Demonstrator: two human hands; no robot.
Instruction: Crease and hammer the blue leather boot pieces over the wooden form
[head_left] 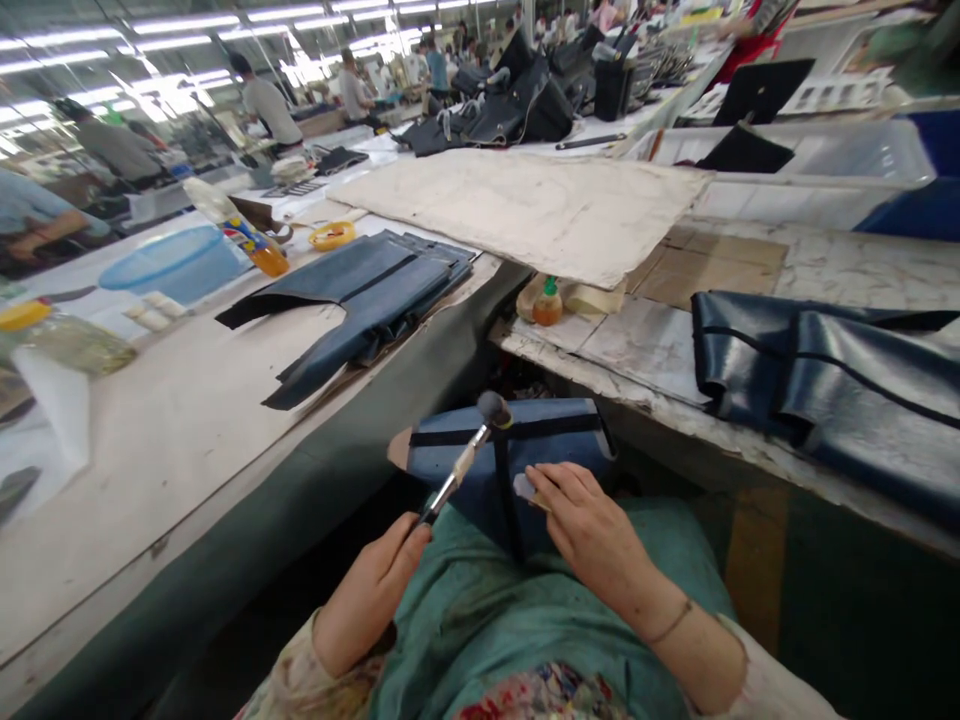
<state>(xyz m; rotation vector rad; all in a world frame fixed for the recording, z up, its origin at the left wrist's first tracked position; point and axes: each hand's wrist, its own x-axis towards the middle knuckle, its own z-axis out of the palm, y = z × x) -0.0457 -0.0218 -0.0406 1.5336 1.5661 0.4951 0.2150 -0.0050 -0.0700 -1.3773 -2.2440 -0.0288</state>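
Observation:
My left hand (386, 575) is wrapped round the dark grip of a hammer (466, 458). Its rounded grey head is over the top part of a dark blue leather-like panel (457, 425) with crossing black strips. This panel lies across my lap on a green apron (465, 620). Over the panel's right side, my right hand (589, 525) pinches a small whitish flat piece (529, 489) with a tan edge; its exact kind is unclear. Whether the hammer head touches the panel, I cannot tell.
Stacked blue panels (367, 275) lie on the left table; more folded ones (847, 370) are on the right bench. A pale board (525, 200) bridges the two. A small amber bottle (548, 303) stands at the bench corner. Behind are a clear bin (817, 155) and several people.

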